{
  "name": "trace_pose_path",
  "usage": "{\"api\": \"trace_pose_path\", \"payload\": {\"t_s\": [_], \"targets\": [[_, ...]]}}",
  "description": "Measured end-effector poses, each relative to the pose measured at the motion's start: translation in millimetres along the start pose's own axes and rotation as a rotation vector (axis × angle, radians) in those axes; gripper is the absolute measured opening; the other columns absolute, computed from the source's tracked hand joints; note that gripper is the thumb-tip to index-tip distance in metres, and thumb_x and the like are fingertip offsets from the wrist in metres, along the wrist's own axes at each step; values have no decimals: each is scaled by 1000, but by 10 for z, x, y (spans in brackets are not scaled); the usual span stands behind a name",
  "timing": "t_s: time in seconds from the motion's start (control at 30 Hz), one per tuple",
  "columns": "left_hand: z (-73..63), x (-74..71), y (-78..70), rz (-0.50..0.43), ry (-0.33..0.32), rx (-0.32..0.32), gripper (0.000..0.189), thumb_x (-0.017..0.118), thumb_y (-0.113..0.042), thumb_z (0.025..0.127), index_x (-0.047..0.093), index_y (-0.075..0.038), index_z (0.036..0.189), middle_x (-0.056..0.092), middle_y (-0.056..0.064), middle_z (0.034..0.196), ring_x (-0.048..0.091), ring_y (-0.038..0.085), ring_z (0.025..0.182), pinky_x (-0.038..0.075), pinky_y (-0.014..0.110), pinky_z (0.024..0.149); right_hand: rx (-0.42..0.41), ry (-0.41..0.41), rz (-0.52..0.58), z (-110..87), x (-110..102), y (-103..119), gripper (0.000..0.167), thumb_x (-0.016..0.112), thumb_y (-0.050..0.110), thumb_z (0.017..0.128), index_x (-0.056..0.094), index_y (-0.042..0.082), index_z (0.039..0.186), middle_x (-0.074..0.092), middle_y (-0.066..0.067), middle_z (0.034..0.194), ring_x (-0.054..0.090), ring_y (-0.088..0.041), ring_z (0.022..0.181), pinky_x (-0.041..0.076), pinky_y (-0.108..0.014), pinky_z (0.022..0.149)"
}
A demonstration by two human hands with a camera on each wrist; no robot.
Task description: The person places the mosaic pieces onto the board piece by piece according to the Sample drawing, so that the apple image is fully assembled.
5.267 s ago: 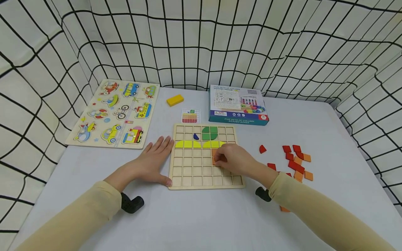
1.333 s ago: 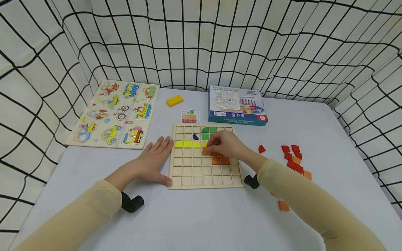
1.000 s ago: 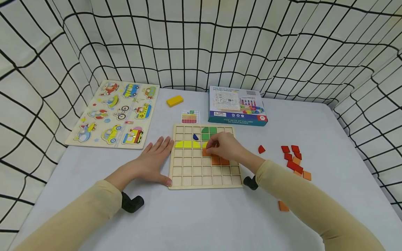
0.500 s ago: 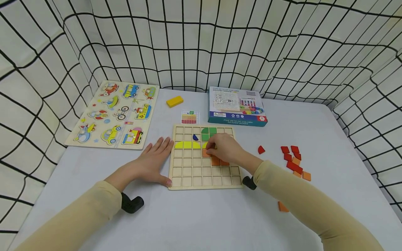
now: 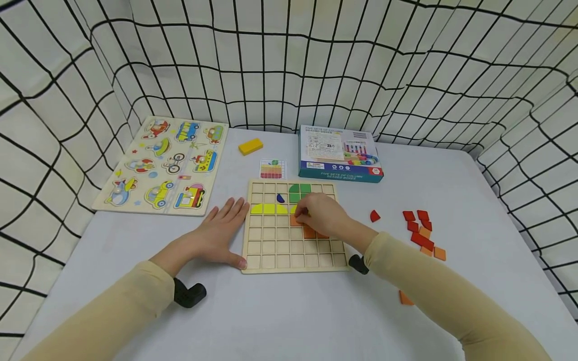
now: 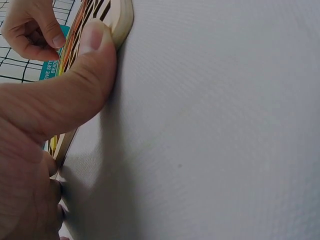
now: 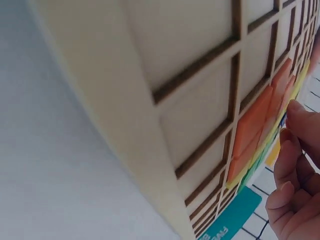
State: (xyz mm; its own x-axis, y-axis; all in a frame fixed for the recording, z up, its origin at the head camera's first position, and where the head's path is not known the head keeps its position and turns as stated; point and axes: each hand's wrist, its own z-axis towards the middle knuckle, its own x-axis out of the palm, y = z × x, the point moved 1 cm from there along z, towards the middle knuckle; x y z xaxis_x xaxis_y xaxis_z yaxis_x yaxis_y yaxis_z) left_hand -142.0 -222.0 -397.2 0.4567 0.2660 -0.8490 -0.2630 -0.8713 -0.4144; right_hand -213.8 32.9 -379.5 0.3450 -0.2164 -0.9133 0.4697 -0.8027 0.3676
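My left hand [image 5: 219, 233] lies flat with fingers spread along the left edge of a wooden grid board [image 5: 268, 261]. Its thumb rests on the near left corner, seen closely in the left wrist view. Over the board's middle, my right hand [image 5: 322, 214] has thumb and forefinger pinched at an orange square tile [image 5: 295, 221] that sits in a cell. More orange tiles [image 7: 253, 122] fill cells beside it, partly under that hand. Yellow pieces [image 5: 269, 209] form a row above, green pieces [image 5: 294, 193] sit at the back, and a dark blue piece [image 5: 280, 198] lies left of them.
Loose red tiles [image 5: 422, 241] and orange tiles [image 5: 439, 253] lie to the right, with one red piece [image 5: 375, 216] nearer. Behind stand a pattern card [image 5: 273, 169], a yellow block [image 5: 250, 146] and a boxed game [image 5: 340, 153]. A picture puzzle board [image 5: 164, 165] lies back left.
Over five seconds more orange tiles came onto the board, and the pile at right has fewer. My right hand moved left and lowered an orange tile into a cell. My left hand stayed put.
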Motion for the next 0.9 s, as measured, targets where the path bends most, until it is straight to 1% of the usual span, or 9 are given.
{"api": "trace_pose_path", "payload": {"t_s": [0.07, 0.13, 0.23, 0.37, 0.5, 0.63, 0.77, 0.9], "targets": [[1, 11, 3, -2, 0, 4, 135, 88, -55, 71, 8, 4, 162, 1, 25, 171, -4, 47, 158, 1, 69, 124, 15, -4, 20, -43, -34, -57, 16, 76, 20, 93, 79, 12, 107, 73, -1, 98, 61, -17, 91, 57, -30, 87], [1, 14, 4, -3, 0, 5, 135, 88, -55, 71, 8, 5, 162, 1, 25, 171, -4, 47, 158, 1, 69, 124, 40, -9, 49, -114, -94, -161, 17, 76, 20, 94, 78, 12, 109, 72, -2, 98, 60, -18, 91, 56, -29, 84], [0, 12, 4, -3, 3, 5, 135, 88, -56, 72, 8, 4, 162, 1, 25, 171, -5, 47, 158, 1, 69, 124, 76, -39, 88, -273, -194, -423, 19, 75, 17, 94, 77, 9, 112, 72, -4, 98, 61, -20, 91, 56, -29, 80], [2, 8, 19, 9, 3, 11, 134, 86, -57, 73, 8, 5, 162, 1, 25, 171, -4, 47, 158, 2, 69, 124, 158, -87, 128, -601, -330, -897, 21, 72, 14, 96, 75, 7, 116, 73, -9, 104, 63, -24, 96, 59, -34, 81], [11, -3, 35, 31, -4, 20, 133, 86, -57, 73, 9, 6, 161, 2, 26, 170, -3, 49, 157, 4, 71, 123, 252, -123, 120, -1000, -449, -1402, 25, 69, 14, 98, 71, 5, 121, 72, -16, 113, 63, -31, 103, 60, -41, 85], [12, -4, 43, 28, 1, 10, 133, 87, -56, 73, 9, 6, 161, 2, 26, 170, -3, 49, 157, 3, 71, 123, 350, -135, 116, -1329, -512, -1798, 29, 66, 15, 100, 67, 1, 125, 68, -23, 117, 60, -36, 104, 62, -44, 84], [17, 10, 46, 27, 5, 7, 134, 86, -58, 72, 9, 6, 161, 2, 26, 170, -4, 49, 157, 2, 71, 122, 393, -117, 112, -1532, -507, -2046, 31, 67, 15, 99, 67, -3, 124, 69, -23, 112, 62, -36, 101, 62, -44, 82], [36, 33, 46, 25, 10, 9, 135, 85, -59, 73, 8, 6, 162, 1, 26, 171, -5, 49, 157, 2, 71, 123, 406, -88, 105, -1619, -461, -2177, 34, 70, 19, 97, 68, -4, 123, 70, -22, 108, 62, -34, 99, 62, -41, 80]]}}
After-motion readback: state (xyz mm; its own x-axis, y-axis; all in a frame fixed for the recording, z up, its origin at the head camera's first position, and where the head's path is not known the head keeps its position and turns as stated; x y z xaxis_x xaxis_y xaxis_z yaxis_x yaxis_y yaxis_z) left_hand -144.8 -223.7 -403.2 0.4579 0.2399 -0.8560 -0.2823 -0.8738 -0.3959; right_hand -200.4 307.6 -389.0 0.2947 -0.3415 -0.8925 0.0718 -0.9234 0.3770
